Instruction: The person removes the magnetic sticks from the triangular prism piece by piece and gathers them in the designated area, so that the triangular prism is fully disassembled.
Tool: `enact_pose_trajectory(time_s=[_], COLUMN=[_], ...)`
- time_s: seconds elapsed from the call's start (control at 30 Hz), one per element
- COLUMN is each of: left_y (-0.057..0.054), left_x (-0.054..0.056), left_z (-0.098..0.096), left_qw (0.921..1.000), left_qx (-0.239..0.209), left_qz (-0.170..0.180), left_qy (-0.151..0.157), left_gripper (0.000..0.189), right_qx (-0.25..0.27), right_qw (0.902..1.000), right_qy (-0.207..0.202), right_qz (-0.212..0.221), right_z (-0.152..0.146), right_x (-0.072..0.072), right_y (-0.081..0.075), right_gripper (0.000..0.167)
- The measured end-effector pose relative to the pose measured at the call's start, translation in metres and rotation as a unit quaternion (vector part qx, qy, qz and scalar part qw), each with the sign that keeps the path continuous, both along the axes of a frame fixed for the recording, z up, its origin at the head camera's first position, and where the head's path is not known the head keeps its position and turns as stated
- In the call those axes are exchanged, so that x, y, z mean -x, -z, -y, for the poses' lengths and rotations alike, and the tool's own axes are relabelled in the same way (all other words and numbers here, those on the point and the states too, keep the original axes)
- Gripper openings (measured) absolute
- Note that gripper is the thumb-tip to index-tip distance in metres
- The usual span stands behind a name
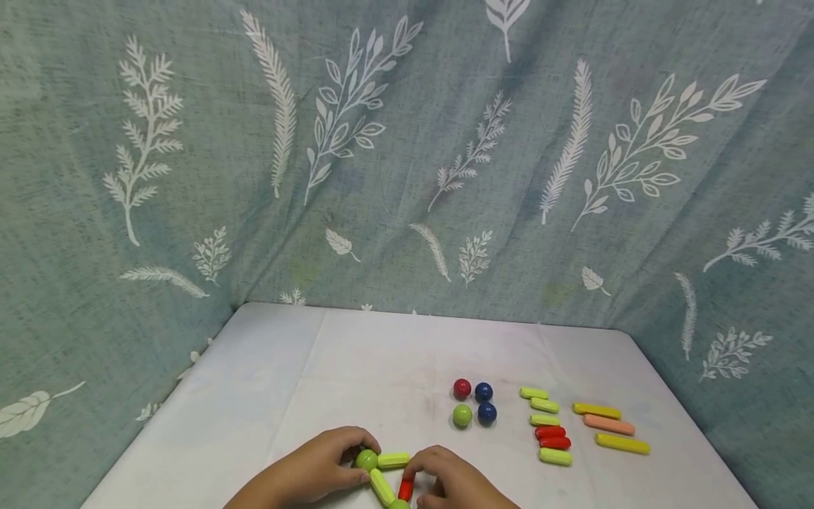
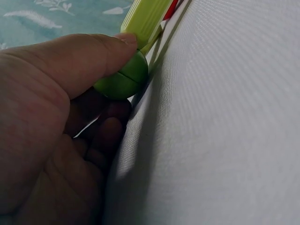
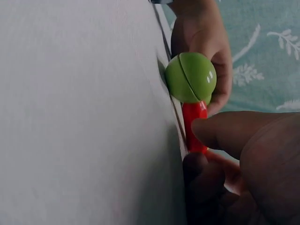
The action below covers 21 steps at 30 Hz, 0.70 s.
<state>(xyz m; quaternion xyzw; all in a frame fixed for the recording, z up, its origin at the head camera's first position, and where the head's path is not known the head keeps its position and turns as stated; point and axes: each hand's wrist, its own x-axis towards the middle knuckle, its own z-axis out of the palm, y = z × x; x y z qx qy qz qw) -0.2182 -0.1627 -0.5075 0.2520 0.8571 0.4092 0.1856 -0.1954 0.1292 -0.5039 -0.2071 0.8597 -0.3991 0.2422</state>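
Observation:
In the head view my left hand grips a green ball between thumb and fingers near the front of the table. Two yellow-green rods run from that ball: one rod points right, the other rod slants down to a second green ball. My right hand pinches a short red rod, which meets the second ball in the right wrist view. The left wrist view shows the thumb pressed where a ribbed rod joins the gripped ball. Right fingers partly hide where the red and right-pointing rods come close.
Beyond my hands lie a red ball, a loose green ball and two blue balls. Short yellow-green and red rods line up to their right. Farther right are two yellow rods and an orange rod. Leaf-patterned cloth surrounds the table.

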Motion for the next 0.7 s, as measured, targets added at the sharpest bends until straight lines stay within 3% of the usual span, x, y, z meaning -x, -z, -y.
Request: enact_pose_trajectory(time_s=[0.17, 0.47, 0.7], left_y=[0.001, 0.000, 0.001], left_x=[0.000, 0.000, 0.000], left_z=[0.000, 0.000, 0.000], left_qw=[1.0000, 1.0000, 1.0000], left_qx=[0.001, 0.002, -0.003], left_qz=[0.004, -0.006, -0.004], left_qy=[-0.004, -0.003, -0.005], left_gripper=[0.026, 0.026, 0.026], right_qx=[0.007, 0.001, 0.005], right_qw=[0.9997, 0.9996, 0.9998], right_qy=[-0.020, 0.027, 0.010], right_qz=[-0.011, 0.006, 0.016], right_z=[-0.005, -0.005, -0.012], right_x=[0.002, 0.003, 0.004], right_y=[0.002, 0.002, 0.001], right_gripper=[0.026, 0.015, 0.016])
